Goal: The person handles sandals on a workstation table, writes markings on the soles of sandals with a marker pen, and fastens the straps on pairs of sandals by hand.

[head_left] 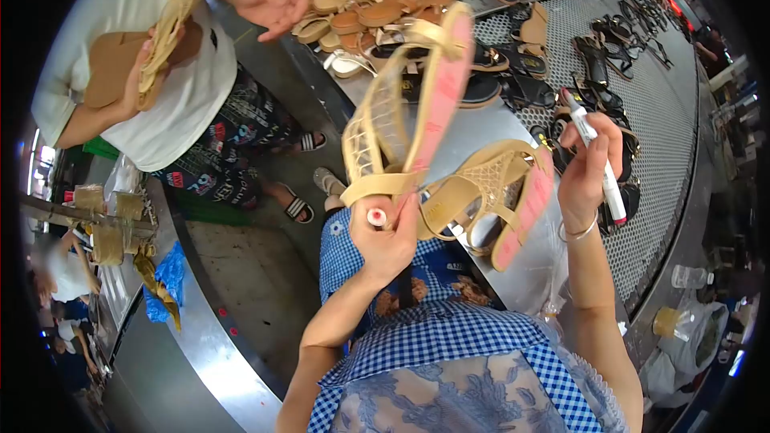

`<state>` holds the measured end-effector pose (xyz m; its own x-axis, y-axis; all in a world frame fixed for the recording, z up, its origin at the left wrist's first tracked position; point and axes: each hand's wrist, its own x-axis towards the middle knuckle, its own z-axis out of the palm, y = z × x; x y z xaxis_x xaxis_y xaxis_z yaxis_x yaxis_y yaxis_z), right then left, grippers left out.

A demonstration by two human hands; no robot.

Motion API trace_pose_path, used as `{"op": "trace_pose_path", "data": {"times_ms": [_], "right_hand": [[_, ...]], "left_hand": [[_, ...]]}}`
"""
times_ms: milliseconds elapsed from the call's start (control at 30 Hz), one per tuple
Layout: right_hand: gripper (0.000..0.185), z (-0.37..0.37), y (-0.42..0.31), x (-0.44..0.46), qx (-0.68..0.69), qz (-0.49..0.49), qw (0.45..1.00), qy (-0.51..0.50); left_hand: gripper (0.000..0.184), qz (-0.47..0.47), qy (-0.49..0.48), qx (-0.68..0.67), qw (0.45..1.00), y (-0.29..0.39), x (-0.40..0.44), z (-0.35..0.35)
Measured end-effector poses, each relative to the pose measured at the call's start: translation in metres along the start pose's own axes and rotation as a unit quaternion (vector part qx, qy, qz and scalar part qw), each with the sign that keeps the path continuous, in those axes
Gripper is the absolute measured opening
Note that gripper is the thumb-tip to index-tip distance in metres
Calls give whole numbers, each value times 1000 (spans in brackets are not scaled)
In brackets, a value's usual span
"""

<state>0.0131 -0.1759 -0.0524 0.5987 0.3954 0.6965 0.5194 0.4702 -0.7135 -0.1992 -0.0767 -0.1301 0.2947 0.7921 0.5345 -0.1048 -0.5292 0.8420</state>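
Observation:
My left hand point(385, 232) is closed round a beige strappy sandal point(373, 144), raised with its pink-marked sole edge to the right. A white cap with a red centre point(376, 217) also sits in that fist. My right hand point(592, 164) grips a white marker point(595, 156), its dark red tip pointing up and left. Between my hands, a second beige sandal point(481, 196) rests tilted over the metal surface point(533, 277), pink marks along its sole edge.
At the left a co-worker point(172, 56) stands holding a tan sandal point(164, 40). Beige and brown sandals point(377, 12) are heaped at the top. Black sandals point(593, 60) lie on the perforated conveyor point(666, 128). A clear bottle point(691, 277) is at the right.

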Motion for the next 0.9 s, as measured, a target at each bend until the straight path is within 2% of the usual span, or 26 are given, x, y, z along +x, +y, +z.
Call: {"op": "trace_pose_path", "data": {"times_ms": [67, 100, 133, 167, 200, 233, 267, 333, 400, 567, 667, 900], "right_hand": [[24, 3, 0, -2, 11, 7, 1000, -12], [25, 4, 1, -8, 6, 26, 1000, -11], [26, 11, 3, -12, 7, 24, 1000, -18], [23, 20, 8, -20, 50, 71, 996, -5], [24, 28, 11, -26, 61, 149, 987, 4], [22, 39, 20, -29, -18, 186, 981, 45], [20, 39, 34, -32, -16, 202, 979, 38], [19, 39, 53, -44, -16, 217, 976, 28], [20, 39, 60, -52, -81, 215, 973, -18], [25, 41, 72, -53, -76, 228, 970, 17], [27, 41, 74, -55, -118, 193, 974, 1], [28, 42, 81, -59, -155, 243, 957, -6]], "left_hand": [[34, -123, -33, -119, 985, 12, -3, 15], [33, -213, -26, -251, 944, 16, -8, 26], [33, -282, -15, -286, 916, 17, -13, 35], [32, -349, -5, -318, 881, 16, -17, 41], [32, -354, -8, -318, 880, 12, -22, 48], [32, -379, -1, -298, 876, 5, -26, 55], [32, -403, 8, -280, 871, 0, -31, 59], [31, -394, 1, -257, 883, -2, -36, 60], [31, -383, -4, -234, 894, -6, -39, 61], [30, -388, -15, -223, 894, -9, -38, 60], [29, -414, -22, -234, 879, -3, -33, 58], [30, -388, -18, -223, 894, -10, -37, 61]]}}
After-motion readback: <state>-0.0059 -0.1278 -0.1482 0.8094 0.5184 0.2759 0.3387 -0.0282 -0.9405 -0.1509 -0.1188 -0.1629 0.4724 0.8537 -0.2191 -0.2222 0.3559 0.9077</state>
